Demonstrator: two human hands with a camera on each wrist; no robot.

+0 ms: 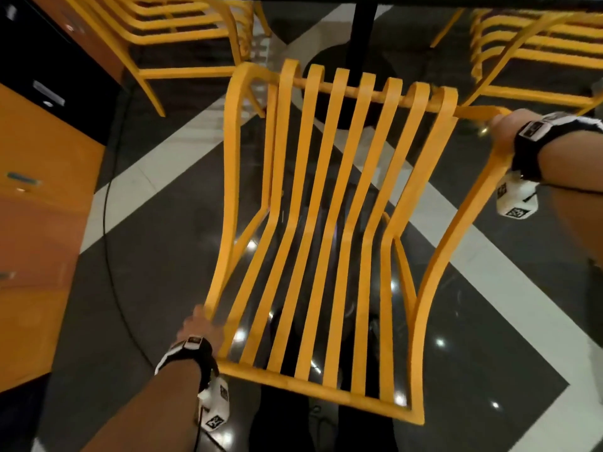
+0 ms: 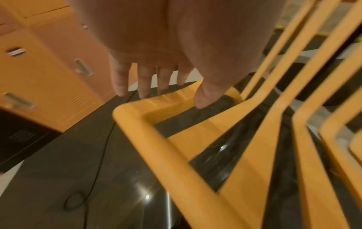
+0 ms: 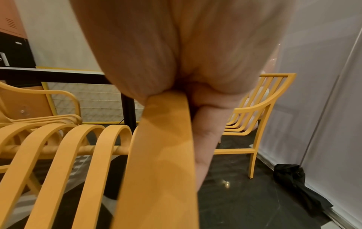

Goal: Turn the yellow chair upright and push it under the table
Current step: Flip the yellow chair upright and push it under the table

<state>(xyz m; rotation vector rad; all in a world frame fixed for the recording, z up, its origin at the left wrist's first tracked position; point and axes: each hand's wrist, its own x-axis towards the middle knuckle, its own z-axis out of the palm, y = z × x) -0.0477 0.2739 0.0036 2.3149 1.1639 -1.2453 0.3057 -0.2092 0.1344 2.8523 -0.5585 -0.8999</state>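
Dark floor (image 1: 156,256); right hand (image 1: 507,132) grips yellow chair (image 1: 230,158); left hand (image 1: 199,327) touches.

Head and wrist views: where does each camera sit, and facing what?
Head: worn on the head, looking down at the yellow chair; left hand, right hand show.
Left wrist: along straight fingers toward the chair's corner.
Right wrist: along the hand gripping the armrest, toward the table.
Shared: head and left wrist show the orange lockers.

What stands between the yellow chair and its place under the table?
Nothing visible. The yellow chair faces the gap under the table; the black pedestal stands straight ahead, with a left chair and a right chair flanking.
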